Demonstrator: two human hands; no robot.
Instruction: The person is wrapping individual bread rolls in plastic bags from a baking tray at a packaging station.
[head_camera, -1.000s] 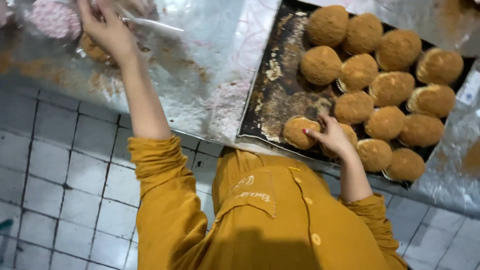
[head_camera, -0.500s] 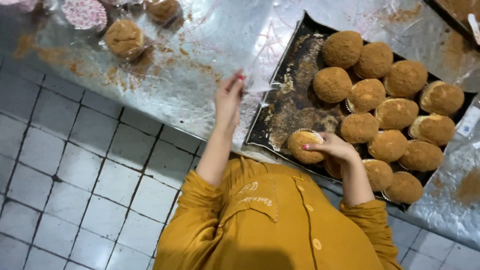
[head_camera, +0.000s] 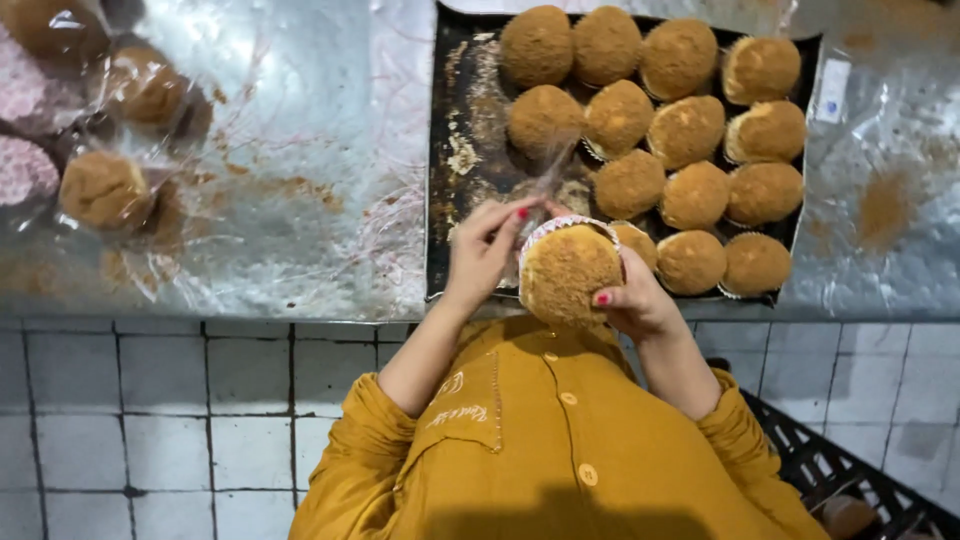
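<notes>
My right hand (head_camera: 640, 300) grips a round crumb-coated bun (head_camera: 568, 275) in a paper cup, held over the near edge of a dark baking tray (head_camera: 455, 215). My left hand (head_camera: 485, 250) pinches a clear plastic wrapper (head_camera: 548, 175) at the bun's top left. Several more crumb-coated buns (head_camera: 690, 130) sit in rows on the tray beyond my hands.
Wrapped buns (head_camera: 105, 190) and pink-topped ones (head_camera: 22, 170) lie at the far left of the foil-covered counter (head_camera: 300, 150), which is dusted with brown crumbs. A white tiled floor (head_camera: 150, 420) is below, and a dark crate (head_camera: 850, 470) stands at lower right.
My left hand left the wrapped buns at far left and came to the tray. My right hand lifted a bun off the tray, and both hands now meet at it.
</notes>
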